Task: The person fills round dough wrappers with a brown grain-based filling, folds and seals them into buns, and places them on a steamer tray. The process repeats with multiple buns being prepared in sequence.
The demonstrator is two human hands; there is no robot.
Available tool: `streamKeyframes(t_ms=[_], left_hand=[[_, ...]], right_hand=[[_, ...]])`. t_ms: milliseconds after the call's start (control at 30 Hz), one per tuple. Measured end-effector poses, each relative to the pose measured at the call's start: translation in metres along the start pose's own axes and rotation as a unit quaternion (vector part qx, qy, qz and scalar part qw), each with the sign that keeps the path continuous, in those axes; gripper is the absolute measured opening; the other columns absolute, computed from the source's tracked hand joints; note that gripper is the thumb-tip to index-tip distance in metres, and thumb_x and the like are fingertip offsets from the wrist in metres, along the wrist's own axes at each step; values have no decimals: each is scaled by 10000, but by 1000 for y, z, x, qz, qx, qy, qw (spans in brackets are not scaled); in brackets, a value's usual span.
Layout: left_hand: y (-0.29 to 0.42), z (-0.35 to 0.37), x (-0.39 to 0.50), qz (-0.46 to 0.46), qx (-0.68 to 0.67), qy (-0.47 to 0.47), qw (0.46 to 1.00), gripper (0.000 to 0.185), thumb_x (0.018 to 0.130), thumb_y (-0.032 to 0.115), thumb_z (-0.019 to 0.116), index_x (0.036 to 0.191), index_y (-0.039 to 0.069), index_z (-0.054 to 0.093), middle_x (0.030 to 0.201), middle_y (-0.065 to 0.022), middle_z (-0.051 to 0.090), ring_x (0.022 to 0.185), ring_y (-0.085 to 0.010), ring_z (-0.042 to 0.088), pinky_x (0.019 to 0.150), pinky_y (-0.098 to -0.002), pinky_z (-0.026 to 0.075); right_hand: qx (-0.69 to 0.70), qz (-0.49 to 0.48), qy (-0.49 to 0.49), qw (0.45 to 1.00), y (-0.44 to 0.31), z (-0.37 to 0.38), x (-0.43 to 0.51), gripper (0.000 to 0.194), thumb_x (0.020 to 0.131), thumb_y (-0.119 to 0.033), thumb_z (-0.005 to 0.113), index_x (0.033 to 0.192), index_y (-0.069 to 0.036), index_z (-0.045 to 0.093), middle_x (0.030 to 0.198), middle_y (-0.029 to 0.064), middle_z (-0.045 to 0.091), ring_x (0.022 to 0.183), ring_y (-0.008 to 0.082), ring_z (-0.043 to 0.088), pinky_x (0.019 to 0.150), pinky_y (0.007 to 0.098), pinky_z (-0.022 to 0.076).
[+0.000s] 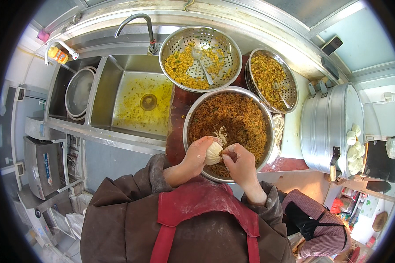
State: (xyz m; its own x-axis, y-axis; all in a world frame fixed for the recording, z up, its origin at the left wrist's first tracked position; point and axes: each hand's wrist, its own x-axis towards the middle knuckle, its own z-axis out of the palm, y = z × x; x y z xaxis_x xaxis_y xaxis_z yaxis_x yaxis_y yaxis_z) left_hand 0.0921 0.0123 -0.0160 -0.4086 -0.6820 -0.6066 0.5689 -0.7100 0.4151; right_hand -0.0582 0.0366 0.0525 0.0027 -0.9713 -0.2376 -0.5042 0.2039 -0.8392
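Observation:
A pleated, pale dough bun (213, 154) rests in my left hand (195, 158), whose fingers curl around its far and left sides. My right hand (242, 163) pinches the gathered edge of the dough at the bun's right side, where a little brown filling shows. Both hands are over the near part of a large steel bowl (270, 131) of brown seasoned rice filling (230, 115). Some white flour or dough bits lie on the filling just beyond the bun. Flour dusts my fingers and sleeves.
Beyond the bowl stand a perforated steel bowl (171, 36) of corn with a spoon (205, 70) and another colander (296, 88) of filling. A double sink (95, 95) with a faucet (150, 29) is left. Right stands a steamer (322, 128) with buns (355, 151); another person (322, 223) bends nearby.

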Motion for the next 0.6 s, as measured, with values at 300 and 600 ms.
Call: streamKeyframes(t_ms=[300, 600], left_hand=[[-1, -1, 2, -21, -28, -15, 999, 242, 1000, 218, 427, 1058, 46, 588, 969, -73, 629, 868, -183, 633, 777, -360, 545], [3, 7, 14, -46, -175, -28, 983, 322, 995, 286, 395, 1128, 36, 549, 1099, -132, 623, 1026, -275, 614, 908, -478, 500]], right_hand=[[13, -44, 3, 999, 11, -5, 2, 157, 783, -36, 676, 939, -34, 655, 835, 127, 627, 711, 280, 613, 638, 339, 492], [-50, -153, 68, 985, 16, -25, 11, 299, 769, -23, 715, 1062, -25, 657, 932, 89, 611, 791, 154, 606, 640, 257, 482]])
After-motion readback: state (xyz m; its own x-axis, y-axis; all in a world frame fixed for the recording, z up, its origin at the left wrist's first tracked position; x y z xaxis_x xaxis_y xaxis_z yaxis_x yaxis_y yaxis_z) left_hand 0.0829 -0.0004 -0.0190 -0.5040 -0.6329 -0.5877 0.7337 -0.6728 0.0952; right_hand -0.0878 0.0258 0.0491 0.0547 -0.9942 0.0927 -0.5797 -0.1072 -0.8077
